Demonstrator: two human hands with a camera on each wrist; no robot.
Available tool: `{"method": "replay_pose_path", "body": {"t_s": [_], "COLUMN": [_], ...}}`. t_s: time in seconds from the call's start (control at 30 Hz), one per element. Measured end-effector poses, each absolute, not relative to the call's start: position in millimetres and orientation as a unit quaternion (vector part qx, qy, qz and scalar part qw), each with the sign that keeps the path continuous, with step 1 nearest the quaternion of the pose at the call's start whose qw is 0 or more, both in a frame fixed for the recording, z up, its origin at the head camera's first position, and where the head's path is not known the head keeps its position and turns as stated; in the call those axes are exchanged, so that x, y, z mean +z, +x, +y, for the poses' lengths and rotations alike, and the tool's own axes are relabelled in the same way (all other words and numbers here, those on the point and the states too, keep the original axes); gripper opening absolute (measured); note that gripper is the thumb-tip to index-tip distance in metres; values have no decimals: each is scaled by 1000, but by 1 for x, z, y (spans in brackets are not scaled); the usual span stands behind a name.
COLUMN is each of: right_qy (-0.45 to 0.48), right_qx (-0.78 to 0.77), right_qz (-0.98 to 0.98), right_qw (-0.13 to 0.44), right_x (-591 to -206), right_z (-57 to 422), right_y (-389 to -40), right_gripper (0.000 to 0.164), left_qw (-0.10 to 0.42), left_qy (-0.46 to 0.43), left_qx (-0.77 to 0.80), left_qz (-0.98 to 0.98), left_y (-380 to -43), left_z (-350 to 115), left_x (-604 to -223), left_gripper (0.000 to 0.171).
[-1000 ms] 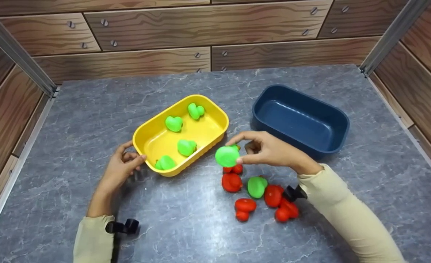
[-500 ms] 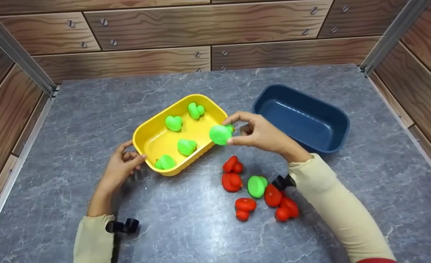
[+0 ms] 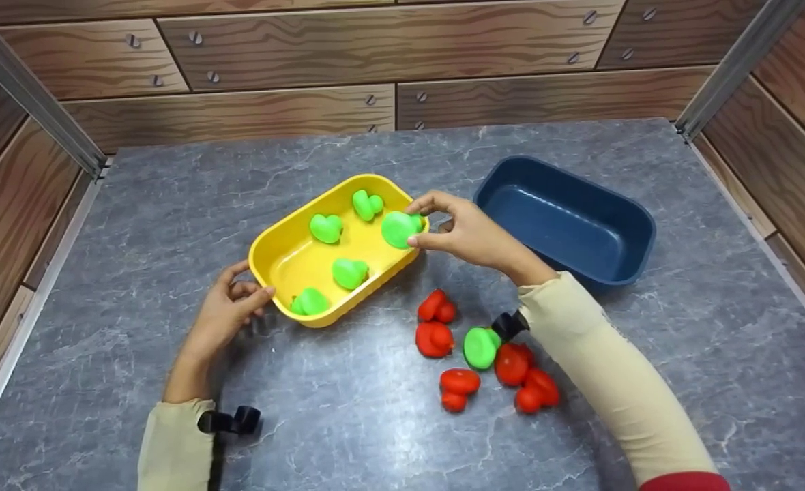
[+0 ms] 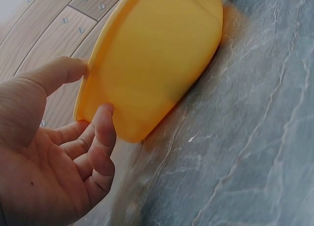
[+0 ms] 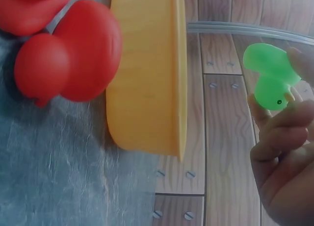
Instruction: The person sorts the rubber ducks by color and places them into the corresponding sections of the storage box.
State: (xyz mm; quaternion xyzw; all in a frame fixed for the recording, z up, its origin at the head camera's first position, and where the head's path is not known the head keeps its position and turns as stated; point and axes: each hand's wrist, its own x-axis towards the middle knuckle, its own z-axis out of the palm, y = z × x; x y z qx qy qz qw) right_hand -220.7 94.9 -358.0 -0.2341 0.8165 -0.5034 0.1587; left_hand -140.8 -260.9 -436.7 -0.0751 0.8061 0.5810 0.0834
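In the head view my right hand pinches a green rubber duck between thumb and fingers over the right end of a yellow bin. The right wrist view shows this duck's eye and has it above the rim. Several green ducks lie inside the bin, spaced apart. My left hand holds the bin's left end by the rim; in the left wrist view the thumb touches the rim and the other fingers curl near the wall.
Several red ducks and one green duck lie on the grey marbled table below my right forearm. A dark blue bin stands at the back right. Wood-patterned walls enclose the table.
My right hand has carried the green duck up and left, from above the red ducks to over the yellow bin's right end. The left hand and both bins have stayed put.
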Motion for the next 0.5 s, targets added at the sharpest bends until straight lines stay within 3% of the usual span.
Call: {"method": "replay_pose_path", "body": {"t_s": [0.5], "right_qy": [-193], "right_qx": [-444], "right_qz": [862], "right_qw": [146], "right_x": [-370], "right_z": [81], "right_y": [-244], "right_gripper": [39], "left_qw": [84], "left_qy": [-78], "left_qx": [584], "left_qz": [803], "left_y": [-141], "left_z": [-262], "left_x": [-437], "left_gripper": [69]}}
